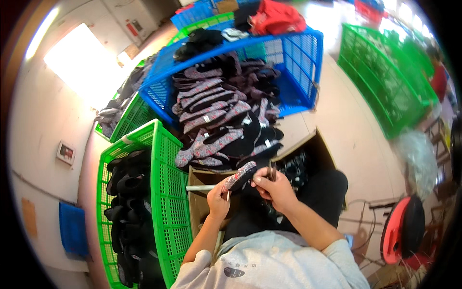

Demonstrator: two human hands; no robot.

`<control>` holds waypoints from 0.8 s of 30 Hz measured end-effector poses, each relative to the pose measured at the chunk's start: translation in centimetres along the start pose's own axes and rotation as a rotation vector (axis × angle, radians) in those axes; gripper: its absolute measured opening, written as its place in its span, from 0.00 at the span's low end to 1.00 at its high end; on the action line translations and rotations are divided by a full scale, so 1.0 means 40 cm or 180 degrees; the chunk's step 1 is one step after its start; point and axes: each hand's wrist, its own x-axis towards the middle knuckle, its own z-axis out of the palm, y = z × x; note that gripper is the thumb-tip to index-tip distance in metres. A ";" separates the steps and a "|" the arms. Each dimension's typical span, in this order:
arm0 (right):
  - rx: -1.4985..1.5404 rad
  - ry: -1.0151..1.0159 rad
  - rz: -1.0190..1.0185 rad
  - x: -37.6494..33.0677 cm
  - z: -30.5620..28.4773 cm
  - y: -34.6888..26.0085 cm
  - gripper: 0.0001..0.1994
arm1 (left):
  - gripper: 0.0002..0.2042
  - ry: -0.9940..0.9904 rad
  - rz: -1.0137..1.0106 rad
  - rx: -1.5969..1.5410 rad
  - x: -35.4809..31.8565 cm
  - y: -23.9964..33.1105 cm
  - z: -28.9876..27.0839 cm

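Right of the green lattice plastic crate (171,207), my left hand (219,198) grips a floral, black-lined fabric shoe (239,177); my right hand (273,186), closed round a slim dark tool (272,168), sits by its edge. Seemingly detail work; the next move calls for steady holding.

Wht wall (36,130) runs along L edge of pale tiled floor (361,164). On it: a lrg window (79,60), v. bright, blown out; strip light (42,32) up top; sm. wall box (66,153); tan patch (29,216) & blue panel (73,228) lower down. Strong glare twd floor's far edge; rd. red/blk seat (394,229) near R edge.
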 end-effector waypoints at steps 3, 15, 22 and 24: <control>-0.0640 0.0370 -0.0145 0.014 -0.020 0.008 0.07 | 0.16 0.0377 -0.0199 -0.0366 0.021 0.010 -0.022; -0.1703 0.0155 -0.0667 0.051 -0.196 0.107 0.27 | 0.19 -0.0080 -0.0636 -0.2616 0.076 0.071 0.045; -0.1672 0.0186 -0.1012 0.066 -0.266 0.148 0.17 | 0.17 -0.0563 -0.1155 -0.2917 0.091 0.042 0.079; -0.1891 0.0390 -0.1205 0.054 -0.246 0.126 0.10 | 0.17 -0.0705 -0.1175 -0.3105 0.096 0.055 0.090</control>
